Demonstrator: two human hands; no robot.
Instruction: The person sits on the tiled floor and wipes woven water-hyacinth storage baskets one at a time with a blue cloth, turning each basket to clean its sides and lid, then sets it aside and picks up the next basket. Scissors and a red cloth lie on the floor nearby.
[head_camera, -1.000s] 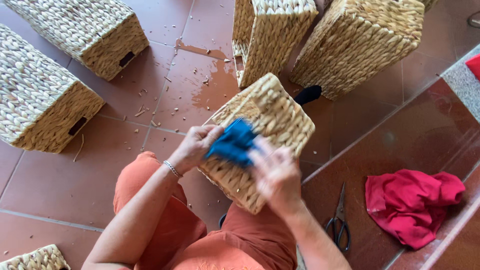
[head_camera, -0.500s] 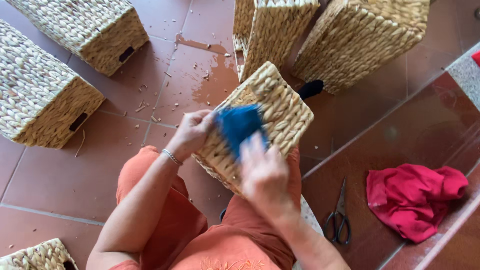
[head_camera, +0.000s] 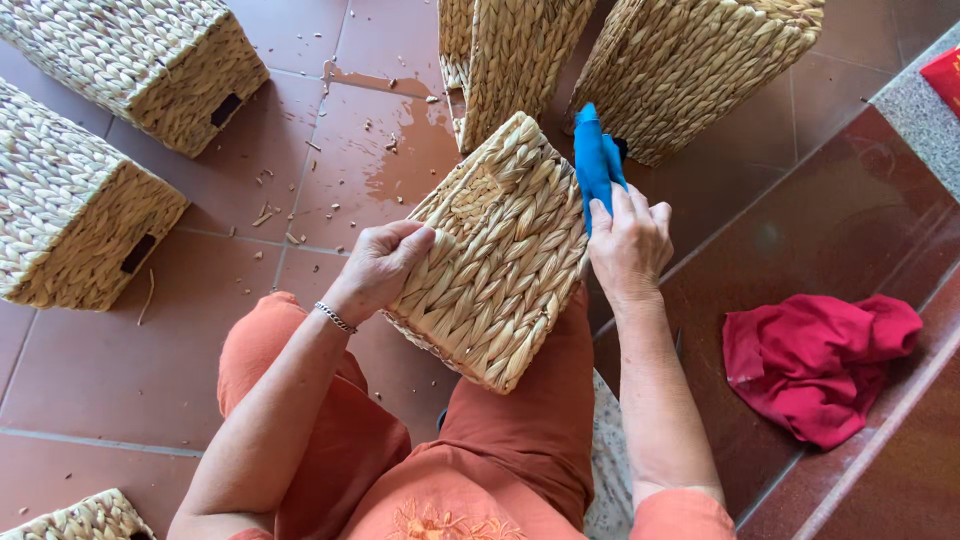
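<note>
Rectangular woven straw basket (head_camera: 495, 250) rests tilted on the person's lap, long axis running from lower left to upper right; left hand (head_camera: 380, 268) grips its left edge; right hand (head_camera: 628, 245) presses a blue cloth (head_camera: 597, 160) against its right side.

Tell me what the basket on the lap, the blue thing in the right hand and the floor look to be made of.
Basket: thick braided plant fibre, probably water hyacinth or seagrass; pale, matt, twisted strands. Blue thing under the right hand: soft cloth, folded and creased. Floor: terracotta-coloured tiles, likely ceramic, with grout lines and a wet sheen in places.
</note>
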